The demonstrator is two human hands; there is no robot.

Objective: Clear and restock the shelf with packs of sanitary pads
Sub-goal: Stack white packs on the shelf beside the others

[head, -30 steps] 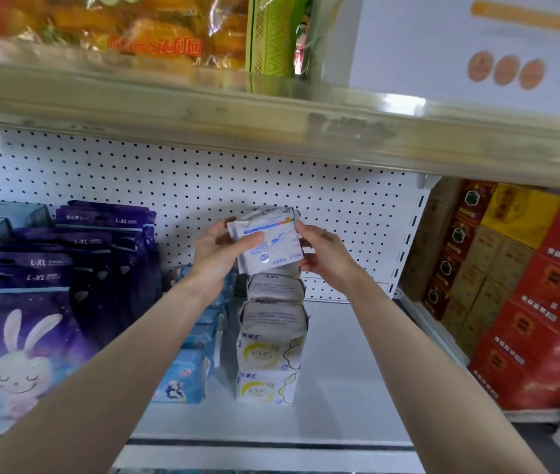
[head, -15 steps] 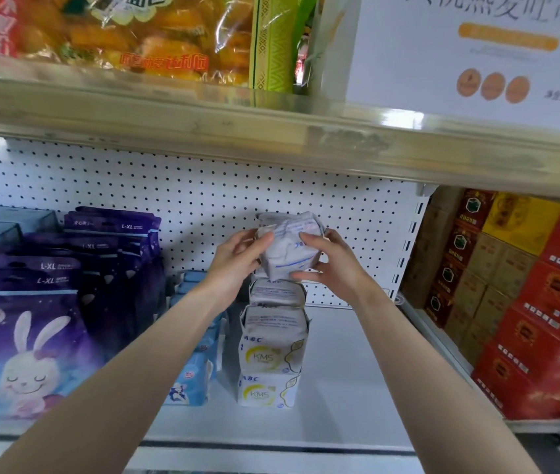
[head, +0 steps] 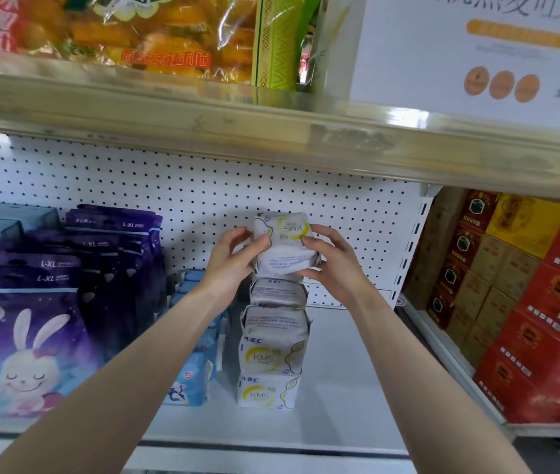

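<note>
Two hands: the left hand (head: 234, 258) and the right hand (head: 335, 265) reached into the shelf together, one at each side of a white ABC KMS pad pack (head: 283, 248).
Grip: both hands were closed on that pack. The left thumb lay over its near left corner and the right fingers curled round its right side, so neither grip was free.
Pack position: it sat at the very top of a column of matching white packs (head: 271, 354), close in front of the pegboard back (head: 203, 200), and its KMS print read upside down. Whether its underside already rested on the pack below or hung just over it could not be told.
Column: it stood on the white shelf floor (head: 347, 388), just right of the blue packs (head: 193, 381) and well apart from the red cartons (head: 545, 336).
Far left: purple L-XL bunny bags (head: 32, 336) filled that end of the shelf.
Step in hand: restocking, by the look of it, with one more pack being set on top of the column.
Next move: it called for squaring the pack over the one beneath and lowering it until it sat flat. Both sides would then need releasing evenly, since a tall, narrow column of soft wrappers could lean if nudged.
</note>
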